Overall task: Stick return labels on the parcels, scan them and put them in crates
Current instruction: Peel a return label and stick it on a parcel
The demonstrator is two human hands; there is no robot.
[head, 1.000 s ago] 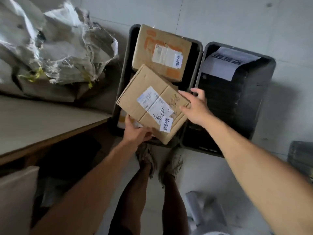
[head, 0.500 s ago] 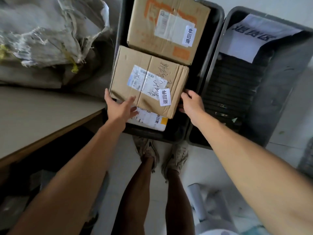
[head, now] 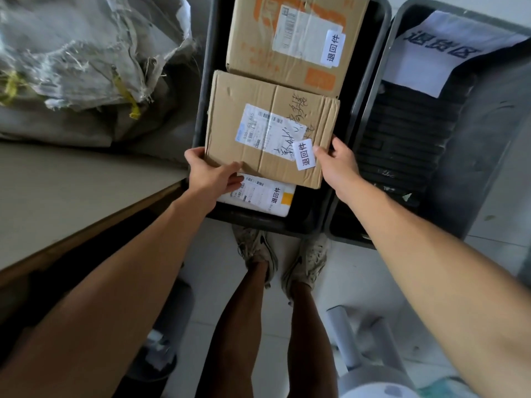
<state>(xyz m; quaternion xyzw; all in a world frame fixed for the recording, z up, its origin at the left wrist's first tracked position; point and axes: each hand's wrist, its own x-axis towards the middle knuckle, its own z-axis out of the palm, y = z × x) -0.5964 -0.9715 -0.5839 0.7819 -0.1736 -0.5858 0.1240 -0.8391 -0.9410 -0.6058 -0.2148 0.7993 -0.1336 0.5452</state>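
Pale floor tiles (head: 359,271) run under two dark plastic crates set side by side against the wall, with a wooden tabletop (head: 71,196) at the left carrying a heap of torn woven sacks (head: 86,53). Inside the left crate (head: 370,81) lies a brown cardboard parcel (head: 253,122), flat side up, bearing a white shipping label (head: 267,130) with handwriting across it and a small white return label (head: 305,154) at its near right corner. The left hand (head: 209,175) grips the parcel's near left corner, thumb laid along the top face near the front edge and fingers tucked beneath. The right hand (head: 337,165) holds the near right corner, thumb tip touching the top just beside the return label, fingers curled round the side edge. So the parcel sits ahead of both grips, held only by its nearest edge. Its far edge meets a second, larger box (head: 287,73) with orange print and its own return label, deeper in the same crate. Under the held parcel's near edge a white flat packet (head: 258,196) shows, also labelled. The right crate (head: 488,124) holds a white paper sheet (head: 431,53) with dark characters against its far wall. Below, the person's two shoes (head: 258,248) stand on the tiles just short of the crates.
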